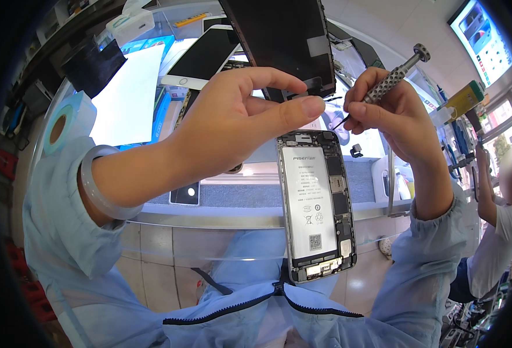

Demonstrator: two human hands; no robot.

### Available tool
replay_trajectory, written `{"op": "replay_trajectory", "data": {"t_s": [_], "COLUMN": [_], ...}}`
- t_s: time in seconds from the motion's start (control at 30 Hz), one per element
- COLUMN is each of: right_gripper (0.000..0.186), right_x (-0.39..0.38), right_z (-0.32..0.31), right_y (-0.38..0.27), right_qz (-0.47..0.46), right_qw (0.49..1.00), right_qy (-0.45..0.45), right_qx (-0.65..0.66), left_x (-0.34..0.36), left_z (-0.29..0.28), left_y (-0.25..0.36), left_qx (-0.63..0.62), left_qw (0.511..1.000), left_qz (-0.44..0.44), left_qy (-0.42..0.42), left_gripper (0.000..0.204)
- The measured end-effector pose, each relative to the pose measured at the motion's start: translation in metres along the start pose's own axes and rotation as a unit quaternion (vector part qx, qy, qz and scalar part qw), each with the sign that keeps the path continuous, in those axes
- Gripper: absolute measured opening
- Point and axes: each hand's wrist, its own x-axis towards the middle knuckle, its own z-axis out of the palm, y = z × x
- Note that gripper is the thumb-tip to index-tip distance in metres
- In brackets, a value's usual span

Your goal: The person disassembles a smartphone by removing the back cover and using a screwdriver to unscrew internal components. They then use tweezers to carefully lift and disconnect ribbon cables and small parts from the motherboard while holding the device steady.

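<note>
My right hand [392,110] grips a small precision screwdriver [386,84] with a knurled metal handle. Its thin tip points down to the top corner of an opened phone [340,203], whose white battery [308,203] and inner boards are bare. Bent over the phone's top end, my left hand [232,119] has its thumb and index finger at the lower edge of a dark phone screen [285,40]. That screen tilts up behind the phone; the left hand's other fingers are mostly hidden. In view, the phone's lower end reaches past the table's front edge.
A white phone [203,55] lies behind my left hand, near white paper [125,95] and a tape roll [61,124]. A small black part [356,151] lies right of the opened phone. Further right are a yellow-green bottle [462,101] and another person [494,249].
</note>
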Motion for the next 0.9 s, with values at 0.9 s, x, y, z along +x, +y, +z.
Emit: {"op": "replay_trajectory", "data": {"t_s": [0.9], "right_gripper": [0.018], "right_x": [-0.007], "right_z": [0.003], "right_y": [0.015], "right_qz": [-0.068], "right_qw": [0.994], "right_qy": [0.08], "right_qx": [-0.012], "left_x": [0.0], "left_z": [-0.005], "left_y": [0.011], "left_qx": [0.007], "left_qw": [0.998], "left_qz": [-0.034], "left_qy": [-0.053], "left_gripper": [0.055]}}
